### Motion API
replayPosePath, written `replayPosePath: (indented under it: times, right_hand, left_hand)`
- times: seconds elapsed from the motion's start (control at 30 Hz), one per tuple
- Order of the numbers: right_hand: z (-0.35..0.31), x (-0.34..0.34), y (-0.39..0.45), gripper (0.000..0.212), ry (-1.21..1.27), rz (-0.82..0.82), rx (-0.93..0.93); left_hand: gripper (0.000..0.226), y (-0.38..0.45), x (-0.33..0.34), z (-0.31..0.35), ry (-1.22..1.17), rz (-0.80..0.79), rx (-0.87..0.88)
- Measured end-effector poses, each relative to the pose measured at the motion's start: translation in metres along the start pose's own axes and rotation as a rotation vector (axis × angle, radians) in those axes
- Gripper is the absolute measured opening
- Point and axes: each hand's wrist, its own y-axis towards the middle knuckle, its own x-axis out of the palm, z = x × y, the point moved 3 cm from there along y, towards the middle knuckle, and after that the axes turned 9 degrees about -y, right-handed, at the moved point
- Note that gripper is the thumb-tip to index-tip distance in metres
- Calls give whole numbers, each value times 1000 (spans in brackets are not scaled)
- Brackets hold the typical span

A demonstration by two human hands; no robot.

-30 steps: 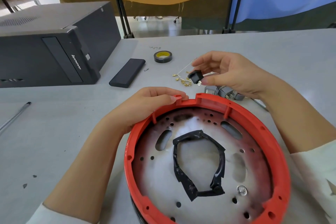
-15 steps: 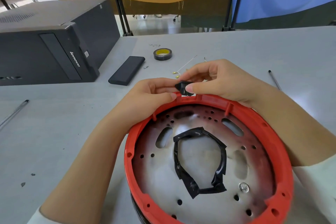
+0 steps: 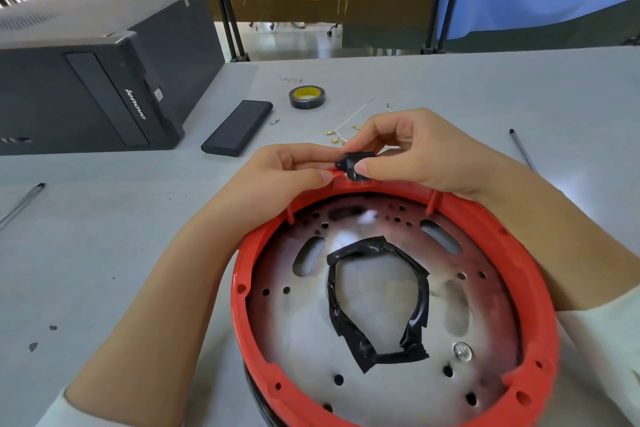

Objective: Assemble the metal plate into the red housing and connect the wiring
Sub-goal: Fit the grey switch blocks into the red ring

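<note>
Red housing (image 3: pixel 540 305) fills the lower right of the frame on the grey worktop (image 3: pixel 104 253), rim up. I see the metal plate (image 3: pixel 377 291) seated inside it: perforated, red-tinted, with a ring of black tape (image 3: pixel 415 308) at its centre. Right hand (image 3: pixel 412 152) pinches a small black switch (image 3: pixel 355 165) at the rim's far edge; left hand (image 3: pixel 277 180) grips that rim beside it. A second ago the switch was held clear above the rim; now it touches it.
</note>
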Motion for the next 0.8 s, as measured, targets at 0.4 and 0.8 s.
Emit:
replayPosePath:
  times: [0.4, 0.8]
  right_hand:
    - [-2, -1, 0, 19, -39, 6, -6]
    - [17, -12, 0, 31, 280, -220, 147]
  left_hand:
    - [31, -2, -1, 1, 87, 36, -31]
    - [16, -1, 1, 5, 209, 97, -3]
